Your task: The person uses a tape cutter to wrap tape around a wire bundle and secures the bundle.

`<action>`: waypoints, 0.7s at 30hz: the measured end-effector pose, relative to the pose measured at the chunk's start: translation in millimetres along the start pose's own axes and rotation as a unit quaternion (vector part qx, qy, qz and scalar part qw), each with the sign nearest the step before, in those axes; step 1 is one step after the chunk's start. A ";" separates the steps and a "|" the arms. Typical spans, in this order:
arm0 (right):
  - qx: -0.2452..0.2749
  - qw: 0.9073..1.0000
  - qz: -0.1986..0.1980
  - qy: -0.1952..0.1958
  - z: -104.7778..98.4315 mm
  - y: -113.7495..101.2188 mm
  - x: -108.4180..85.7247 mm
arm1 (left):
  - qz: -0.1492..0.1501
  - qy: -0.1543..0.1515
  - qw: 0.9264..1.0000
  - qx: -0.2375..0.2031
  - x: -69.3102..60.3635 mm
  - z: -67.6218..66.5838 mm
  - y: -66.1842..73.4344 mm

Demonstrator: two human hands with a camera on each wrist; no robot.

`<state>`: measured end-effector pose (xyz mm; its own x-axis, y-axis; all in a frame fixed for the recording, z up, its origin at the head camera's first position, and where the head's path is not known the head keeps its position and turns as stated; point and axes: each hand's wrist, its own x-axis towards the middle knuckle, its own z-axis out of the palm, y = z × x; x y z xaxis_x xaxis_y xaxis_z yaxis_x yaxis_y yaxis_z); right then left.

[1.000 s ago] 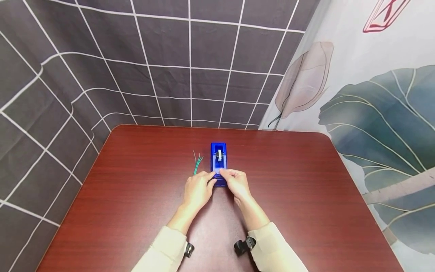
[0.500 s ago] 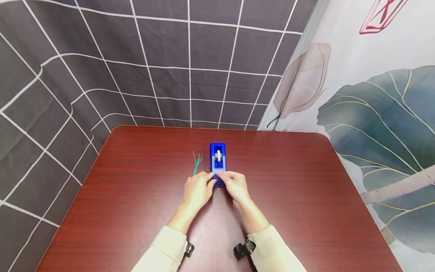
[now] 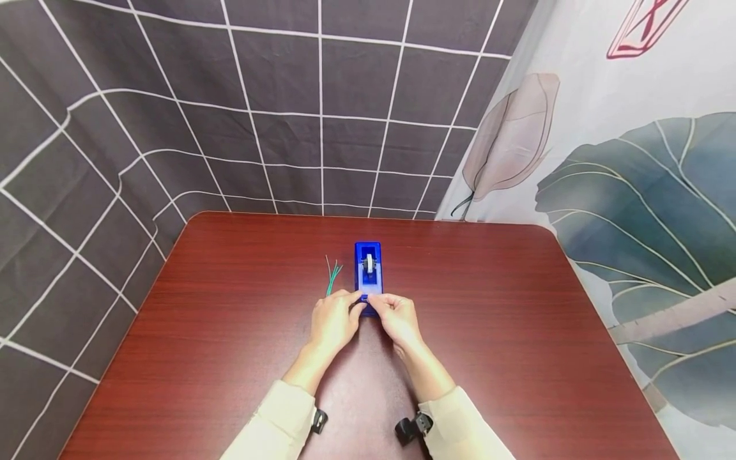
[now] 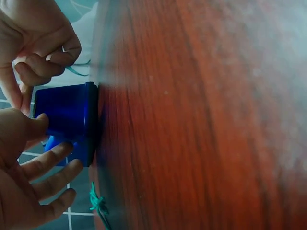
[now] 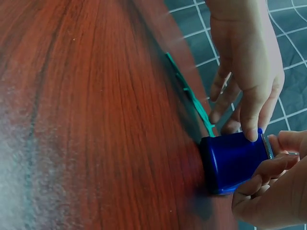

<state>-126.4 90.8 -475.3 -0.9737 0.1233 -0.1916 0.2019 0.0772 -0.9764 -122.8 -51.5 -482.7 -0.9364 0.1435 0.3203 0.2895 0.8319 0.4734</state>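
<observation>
Right hand (image 3: 400,321) drawn slightly back; fingertips (image 3: 376,300) now lower on blue tape dispenser (image 3: 370,289), nearer its front edge.

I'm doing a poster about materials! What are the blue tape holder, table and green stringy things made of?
The blue tape holder looks like shiny plastic: smooth, with an edge highlight. The table looks like glossy wood: streaky grain, pale glare. It could be wood-print board. The green stringy things are thin and bent, maybe cord or coated wire; their finish is unclear.
</observation>
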 end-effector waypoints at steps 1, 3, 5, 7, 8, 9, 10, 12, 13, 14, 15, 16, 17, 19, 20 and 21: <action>0.001 1.000 0.001 0.000 0.2 0.4 -0.5 | 0.000 0.001 1.000 -0.001 0.0 -0.2 0.0; 0.003 1.000 0.002 -0.002 0.6 0.7 -1.7 | 0.001 0.003 1.000 -0.002 0.0 -0.4 0.1; 0.002 1.000 0.001 -0.004 0.9 1.0 -3.0 | 0.002 0.005 1.000 -0.003 0.0 -0.4 0.1; 0.001 1.000 0.000 -0.003 1.1 1.5 -4.0 | 0.003 0.008 1.000 -0.004 0.1 -0.1 -0.2; 0.002 1.000 0.001 -0.002 1.1 1.7 -4.5 | 0.003 0.008 1.000 -0.005 0.1 0.0 -0.2; 0.003 1.000 0.002 -0.002 0.9 2.1 -5.3 | 0.004 0.009 1.000 -0.006 0.0 0.2 -0.3; 0.003 1.000 0.002 -0.002 0.8 2.3 -5.9 | 0.005 0.010 1.000 -0.007 0.0 0.5 -0.5; 0.005 1.000 0.005 -0.003 0.3 3.2 -6.8 | 0.004 0.011 1.000 -0.008 0.1 1.0 -0.7; 0.006 1.000 0.006 -0.004 0.1 3.5 -7.5 | 0.004 0.010 1.000 -0.008 -0.1 1.2 -0.9; 0.008 1.000 0.006 -0.004 0.1 3.9 -8.1 | 0.003 0.010 1.000 -0.009 -0.1 1.0 -0.9; 0.008 1.000 0.007 -0.005 -0.2 4.3 -8.7 | 0.003 0.008 1.000 -0.009 -0.1 1.0 -1.0; 0.008 1.000 0.007 -0.005 -0.2 4.5 -9.2 | 0.002 0.007 1.000 -0.009 -0.1 0.9 -0.9; 0.007 1.000 0.007 -0.006 -0.3 4.8 -9.9 | 0.001 0.006 1.000 -0.010 0.0 0.8 -0.8; 0.006 1.000 0.006 -0.007 -0.3 4.8 -11.6 | 0.000 0.003 1.000 -0.011 0.1 0.4 -0.5; 0.006 1.000 0.007 -0.007 -0.3 5.2 -12.2 | -0.001 0.001 1.000 -0.011 0.1 0.3 -0.4; 0.005 1.000 0.007 -0.008 -0.5 5.3 -13.0 | -0.002 0.000 1.000 -0.011 0.0 0.5 -0.4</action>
<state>-112.6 90.1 -477.9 -0.9723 0.1083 -0.2069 0.2147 0.0661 -0.9744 -123.0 -51.6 -483.3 -0.9378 0.1401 0.3177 0.2893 0.8210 0.4921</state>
